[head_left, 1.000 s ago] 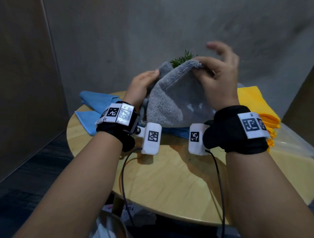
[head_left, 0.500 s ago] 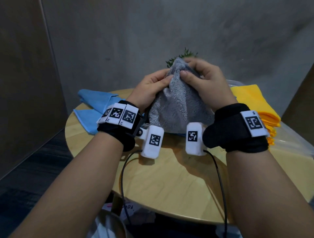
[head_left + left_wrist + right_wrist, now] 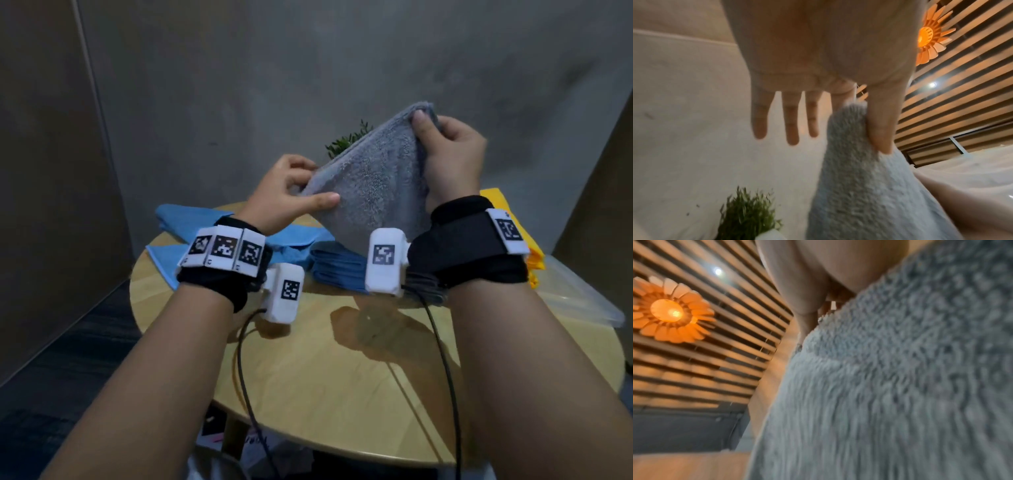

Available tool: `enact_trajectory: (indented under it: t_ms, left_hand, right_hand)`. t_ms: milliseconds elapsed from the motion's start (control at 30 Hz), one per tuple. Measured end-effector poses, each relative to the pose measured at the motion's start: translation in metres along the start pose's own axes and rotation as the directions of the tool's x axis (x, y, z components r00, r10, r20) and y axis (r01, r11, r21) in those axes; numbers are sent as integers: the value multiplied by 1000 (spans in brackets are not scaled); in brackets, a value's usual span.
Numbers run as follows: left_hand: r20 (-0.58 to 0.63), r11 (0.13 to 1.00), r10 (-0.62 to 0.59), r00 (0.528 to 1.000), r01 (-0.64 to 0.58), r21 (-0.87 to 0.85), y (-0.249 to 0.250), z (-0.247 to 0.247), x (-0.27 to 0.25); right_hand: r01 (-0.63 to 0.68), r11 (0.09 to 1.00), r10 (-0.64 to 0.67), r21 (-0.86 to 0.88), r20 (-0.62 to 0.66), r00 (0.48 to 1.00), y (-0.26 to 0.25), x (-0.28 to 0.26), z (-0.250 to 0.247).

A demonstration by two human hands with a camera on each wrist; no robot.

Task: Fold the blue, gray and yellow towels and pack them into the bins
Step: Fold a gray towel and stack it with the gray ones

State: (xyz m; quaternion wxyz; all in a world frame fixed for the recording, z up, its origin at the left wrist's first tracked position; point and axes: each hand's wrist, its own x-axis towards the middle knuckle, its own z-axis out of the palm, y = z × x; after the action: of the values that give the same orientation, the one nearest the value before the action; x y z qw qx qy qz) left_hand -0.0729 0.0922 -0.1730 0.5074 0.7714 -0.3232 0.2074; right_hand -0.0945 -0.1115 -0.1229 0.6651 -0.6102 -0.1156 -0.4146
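Both hands hold the fluffy gray towel (image 3: 373, 192) up over the round wooden table (image 3: 342, 377), so folding seems underway. The left hand (image 3: 284, 198) pinches one corner with thumb and first finger, other fingers spread; the right hand (image 3: 448, 154) pinches the top corner. Next, I think, the corners must meet evenly.

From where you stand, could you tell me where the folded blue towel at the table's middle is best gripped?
Take the folded blue towel by its near long edge, coming from the front, the person's side. It lies flat on the table in stacked layers, and the gray towel, held by the left hand and right hand, hangs over its far part.
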Motion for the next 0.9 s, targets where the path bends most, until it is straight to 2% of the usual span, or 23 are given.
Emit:
enact_trajectory:
  t_ms: [100,167,267,367,467,500,533,600,633,667,700,733,767,800,833,900]
  left_hand:
    - [-25,1000,17,1000,-17,5,0,-25,7]
    - [-83,996,-9,996,2,-85,8,-38,16]
    - [-160,966,-28,987,-14,-257,21,-44,30]
    - [-205,895,-19,979,-75,-441,22,-38,37]
    - [-243,864,-139,960,-2,-504,5,-20,37]
    - [-232,838,-206,951,49,-544,-2,-13,34]
    - [-160,789,-276,948,128,-601,-13,-8,30]
    - [115,688,-373,921,357,-631,-27,1,21]
    - [240,684,-424,873,482,-547,-31,6,17]
    - [320,718,-480,817,576,-392,-34,9,13]
    - [364,765,-520,773,611,-205,-35,13,9]
    - [387,799,-536,750,599,-54,-35,17,7]
    - [396,816,-535,746,578,12,-34,19,6]
    - [391,822,-521,759,570,-10,-34,21,6]
    - [372,816,-488,789,564,-126,-32,21,7]
    - [263,745,-418,869,494,-448,-31,16,10]
  right_hand:
    - [-77,996,80,-43,78,994,-6,3,-18]
    - [-101,991,114,-88,148,982,-5,-1,-24]
    - [-171,985,175,-36,209,962,-1,-6,-24]
    - [-240,967,216,88,221,951,1,-5,-20]
    - [-298,952,282,73,173,944,15,-7,-20]
    - [-315,948,306,39,152,940,22,-9,-21]
    - [-329,944,326,8,129,937,29,-11,-23]
    - [-340,940,341,-19,77,937,40,-13,-29]
    - [-338,941,338,-17,54,939,43,-12,-32]
    - [-330,944,330,-10,41,943,44,-11,-35]
    - [-315,949,315,-3,40,948,44,-10,-37]
    - [-298,954,298,1,49,953,43,-9,-39]
    - [-282,960,281,-3,68,957,42,-8,-41]
    - [-270,963,271,-19,90,958,41,-8,-44]
    - [-267,963,270,-39,110,957,39,-8,-47]
    - [-300,953,303,-42,143,942,35,-9,-54]
